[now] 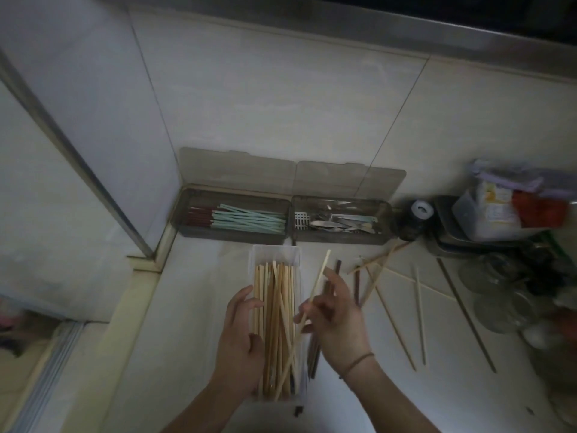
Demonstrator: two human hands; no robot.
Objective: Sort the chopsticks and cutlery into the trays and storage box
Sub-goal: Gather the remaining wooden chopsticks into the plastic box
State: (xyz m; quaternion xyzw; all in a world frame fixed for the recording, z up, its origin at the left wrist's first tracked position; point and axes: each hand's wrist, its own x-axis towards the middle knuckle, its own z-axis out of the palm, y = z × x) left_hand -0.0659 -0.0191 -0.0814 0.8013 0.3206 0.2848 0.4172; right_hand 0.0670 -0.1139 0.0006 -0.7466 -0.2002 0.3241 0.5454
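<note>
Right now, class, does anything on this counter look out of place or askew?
Yes: several wooden chopsticks lie scattered at crossed angles on the counter, right of the clear storage box, not yet sorted.

Both forearms are showing bare, with no sleeves reaching into view. The right hand (338, 320) is wearing a thin, dark cord bracelet (359, 361) looped around the wrist. The left hand (240, 335) is wearing nothing visible: no ring, watch or band.
</note>
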